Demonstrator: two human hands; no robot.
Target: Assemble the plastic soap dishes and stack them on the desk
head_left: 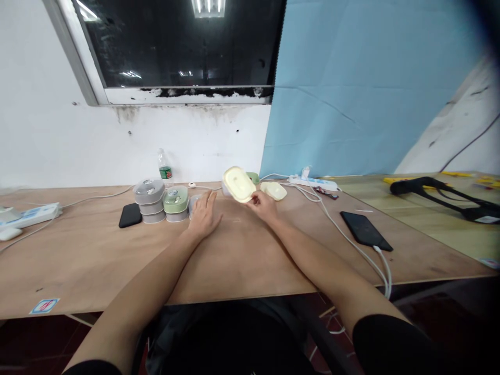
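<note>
My right hand (264, 204) pinches the lower edge of a pale yellow oval lid (238, 184) and holds it tilted up above the wooden table (97, 260). Just right of it a second pale yellow piece (274, 190) lies on the table. My left hand (203, 214) rests flat on the wood with fingers stretched out, its fingertips reaching a small grey container (194, 203). Left of that stand a green-lidded stack (176, 203) and a grey-lidded stack (150, 200) of round containers. A green container (253, 177) peeks out behind the raised lid.
A black phone (130, 214) lies left of the stacks; another black phone (365, 230) on a white cable lies at the right. White power strips (312, 182) (29, 215), a plastic bottle (165, 168) and a black stand (441, 194) sit farther out.
</note>
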